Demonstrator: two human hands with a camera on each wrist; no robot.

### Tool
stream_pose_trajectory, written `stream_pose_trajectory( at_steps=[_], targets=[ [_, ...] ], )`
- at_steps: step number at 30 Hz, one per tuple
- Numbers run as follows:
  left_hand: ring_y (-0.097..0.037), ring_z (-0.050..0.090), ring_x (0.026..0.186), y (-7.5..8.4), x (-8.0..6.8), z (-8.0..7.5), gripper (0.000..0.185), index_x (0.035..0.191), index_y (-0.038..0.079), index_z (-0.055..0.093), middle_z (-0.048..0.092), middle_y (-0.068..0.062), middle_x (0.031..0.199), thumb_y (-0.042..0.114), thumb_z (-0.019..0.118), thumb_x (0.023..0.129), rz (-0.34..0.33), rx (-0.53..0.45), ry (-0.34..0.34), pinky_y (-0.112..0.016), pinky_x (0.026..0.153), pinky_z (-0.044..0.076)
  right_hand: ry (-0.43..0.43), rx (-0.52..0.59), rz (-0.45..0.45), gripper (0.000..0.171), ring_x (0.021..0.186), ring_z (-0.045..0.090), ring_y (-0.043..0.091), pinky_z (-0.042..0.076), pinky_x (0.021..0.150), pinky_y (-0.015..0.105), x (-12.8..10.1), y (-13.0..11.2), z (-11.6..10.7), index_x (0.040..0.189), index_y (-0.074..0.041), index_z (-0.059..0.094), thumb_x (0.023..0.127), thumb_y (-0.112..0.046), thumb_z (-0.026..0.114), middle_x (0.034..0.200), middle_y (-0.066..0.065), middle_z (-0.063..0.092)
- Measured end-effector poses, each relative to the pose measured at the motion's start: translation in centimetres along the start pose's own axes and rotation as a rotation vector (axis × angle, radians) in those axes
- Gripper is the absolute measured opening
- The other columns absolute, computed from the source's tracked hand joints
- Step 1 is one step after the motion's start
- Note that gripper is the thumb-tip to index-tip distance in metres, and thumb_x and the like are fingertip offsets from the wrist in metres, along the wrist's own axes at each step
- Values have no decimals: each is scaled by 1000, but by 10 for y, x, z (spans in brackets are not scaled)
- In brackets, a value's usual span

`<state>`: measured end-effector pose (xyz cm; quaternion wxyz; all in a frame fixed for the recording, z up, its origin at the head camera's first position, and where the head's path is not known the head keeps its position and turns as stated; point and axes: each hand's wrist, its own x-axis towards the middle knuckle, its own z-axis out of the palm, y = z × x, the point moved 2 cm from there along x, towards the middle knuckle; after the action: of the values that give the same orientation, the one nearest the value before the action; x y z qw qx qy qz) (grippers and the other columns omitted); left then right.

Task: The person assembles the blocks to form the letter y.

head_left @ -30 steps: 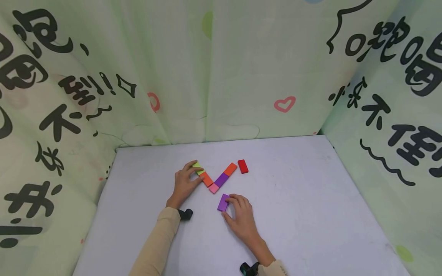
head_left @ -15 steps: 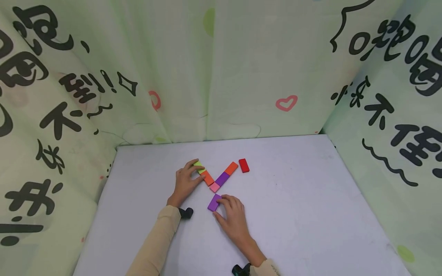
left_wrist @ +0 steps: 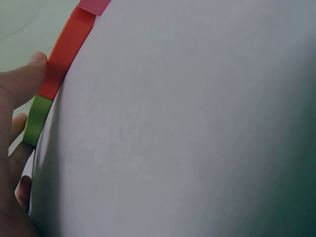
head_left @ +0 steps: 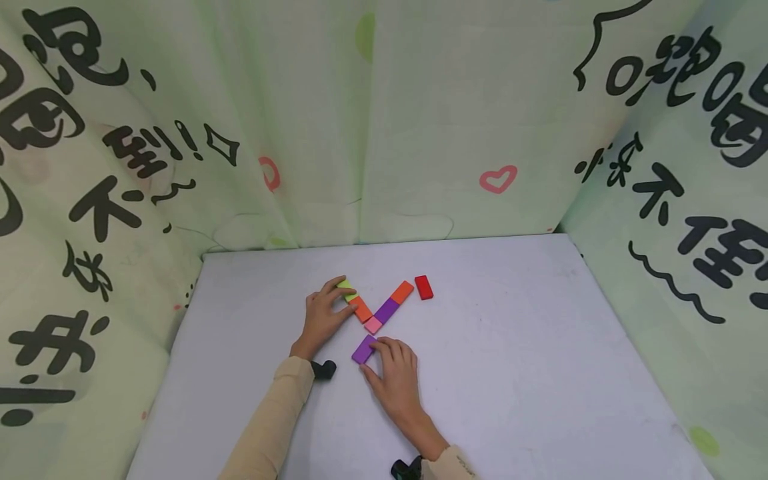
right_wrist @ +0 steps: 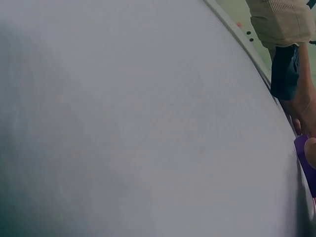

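The place looked like a makeshift recording booth: a plain white tabletop (head_left: 510, 373) was walled on three sides by pale green printed cloth curtains (head_left: 420, 120) bearing black characters, hearts and cartoon shapes.

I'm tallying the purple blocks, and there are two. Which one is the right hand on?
The loose purple block nearest the person, under the right hand. The other purple block sits further back in the row, between a pink block and an orange block.
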<state>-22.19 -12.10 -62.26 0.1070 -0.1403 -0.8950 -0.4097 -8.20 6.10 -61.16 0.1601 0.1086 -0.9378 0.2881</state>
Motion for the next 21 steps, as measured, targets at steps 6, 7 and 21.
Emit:
stream_pose_trajectory(
  at_steps=[6,7,21],
  targets=[
    [-30,57,141,0,-1,-1,33,120,19,77,57,-7,153,33,83,90,-12,-6,-6,-61,109,29,-4,11,15,49,128,53,28,40,109,50,1,-3,6,127,-12,67,87,-32,86,135,8,62],
    [-30,57,141,0,-1,-1,33,120,19,77,57,-7,154,33,82,90,-13,-7,-6,-61,110,29,1,9,16,48,127,53,27,40,108,50,1,-4,6,126,-12,67,87,-32,86,135,8,62],
    [-26,53,145,-6,1,2,34,122,23,76,55,-4,157,38,80,92,-47,23,-42,-59,113,28,7,7,39,47,125,52,26,40,106,48,9,-7,13,126,-12,68,87,-33,86,131,8,59]
  ],
)
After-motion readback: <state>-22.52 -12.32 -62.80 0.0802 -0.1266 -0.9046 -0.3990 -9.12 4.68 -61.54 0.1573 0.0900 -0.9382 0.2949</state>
